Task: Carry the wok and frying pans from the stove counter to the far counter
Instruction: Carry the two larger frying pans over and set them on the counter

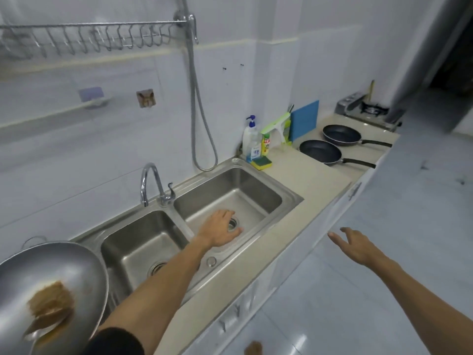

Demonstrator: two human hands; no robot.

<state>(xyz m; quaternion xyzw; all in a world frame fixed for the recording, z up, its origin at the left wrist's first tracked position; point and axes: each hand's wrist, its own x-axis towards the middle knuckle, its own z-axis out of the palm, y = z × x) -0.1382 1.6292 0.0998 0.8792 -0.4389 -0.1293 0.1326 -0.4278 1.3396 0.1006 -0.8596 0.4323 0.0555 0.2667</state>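
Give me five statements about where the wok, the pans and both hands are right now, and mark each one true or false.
1. Two dark frying pans lie on the counter near the gas stove. True.
2. The wok sits inside the right basin of the sink. False: it is left of the sink, and the right basin holds no cookware.
3. The left hand is held out over the right basin, grasping nothing. True.
4. The right hand grips a pan handle. False: it is open and empty, away from both pans.
5. Both pans are stacked one in the other. False: they lie side by side, handles pointing to the counter's front edge.
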